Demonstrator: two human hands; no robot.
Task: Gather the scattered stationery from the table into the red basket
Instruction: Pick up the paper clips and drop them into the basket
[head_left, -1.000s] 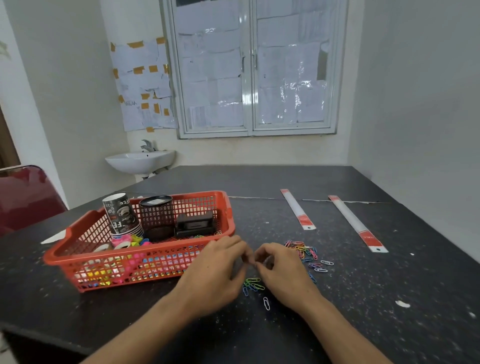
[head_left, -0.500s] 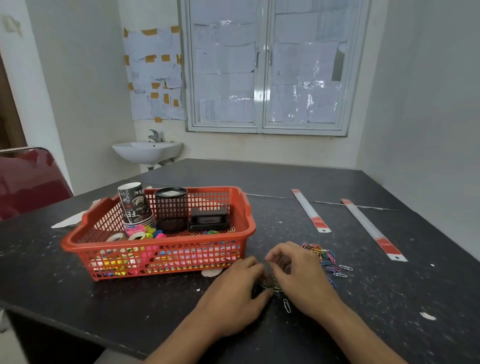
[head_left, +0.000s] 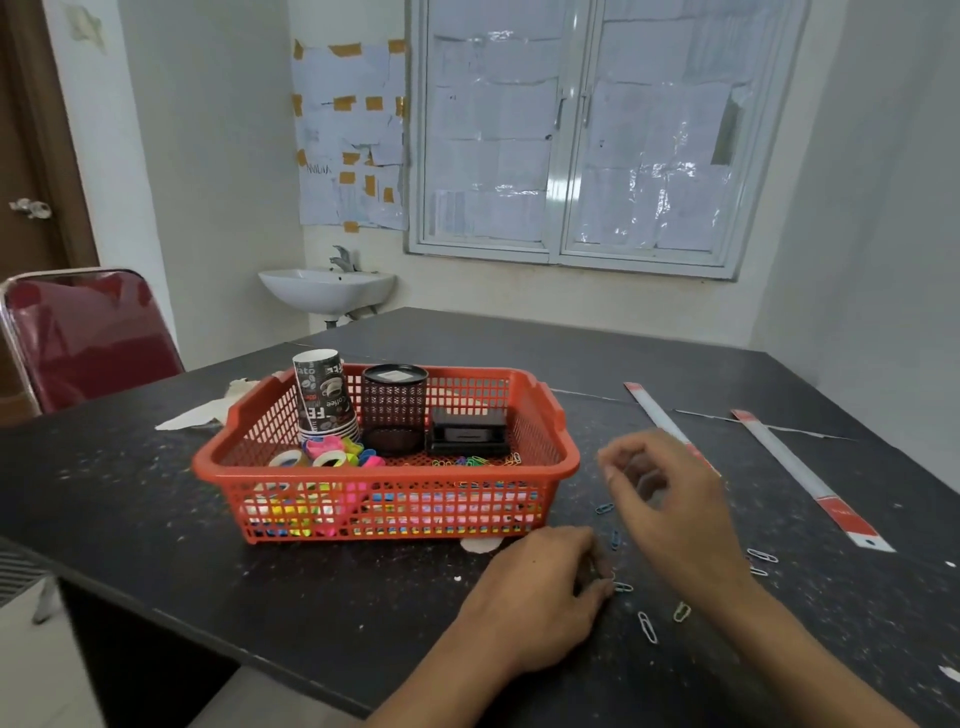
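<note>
I observe loose paper clips (head_left: 647, 627) lying on the black table (head_left: 156, 493), just right of the red basket (head_left: 384, 499) and towards its near corner. The left hand (head_left: 540, 597) rests on the table by that corner, fingers curled down against a blue clip; grip not determinable. The right hand (head_left: 670, 499) hangs above the clips, right of the basket, blurred, fingers loosely curled; contents not determinable. Inside the basket: paper cups (head_left: 322, 395), mesh pen holder (head_left: 393, 408), tape rolls (head_left: 327, 457), coloured clips (head_left: 475, 461). Two rulers (head_left: 800, 473) lie further right.
</note>
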